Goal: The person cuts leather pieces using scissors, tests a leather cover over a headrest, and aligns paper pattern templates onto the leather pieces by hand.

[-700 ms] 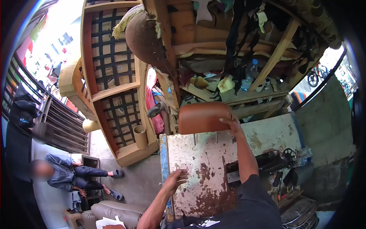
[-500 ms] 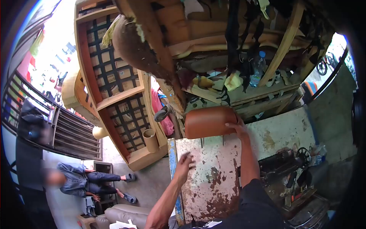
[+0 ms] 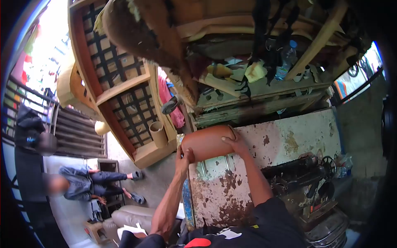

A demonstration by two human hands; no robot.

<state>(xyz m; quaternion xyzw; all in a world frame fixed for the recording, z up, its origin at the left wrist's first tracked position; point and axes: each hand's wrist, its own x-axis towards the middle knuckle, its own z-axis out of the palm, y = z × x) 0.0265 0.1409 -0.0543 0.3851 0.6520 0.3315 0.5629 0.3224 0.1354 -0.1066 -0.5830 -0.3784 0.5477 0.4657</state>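
A brown leather-look headrest point(image 3: 206, 142) with two metal rods point(image 3: 226, 163) pointing toward me is held over the worn, paint-chipped tabletop point(image 3: 219, 186). My left hand point(image 3: 184, 159) grips its left end, fingers closed around the lower corner. At the other end, my right hand point(image 3: 235, 145) clasps it with the thumb on the front face; the fingers behind are hidden.
Right of the table stands a black sewing machine point(image 3: 295, 171). Wooden sofa frames point(image 3: 124, 97) with black webbing lean at the left. A cluttered shelf with a plastic bottle point(image 3: 285, 62) is beyond the table. A person point(image 3: 89, 182) sits at the lower left.
My left hand, earlier free with fingers apart, has taken hold of the headrest's left end. The headrest has come nearer to me and tilted slightly, with my right hand still on it.
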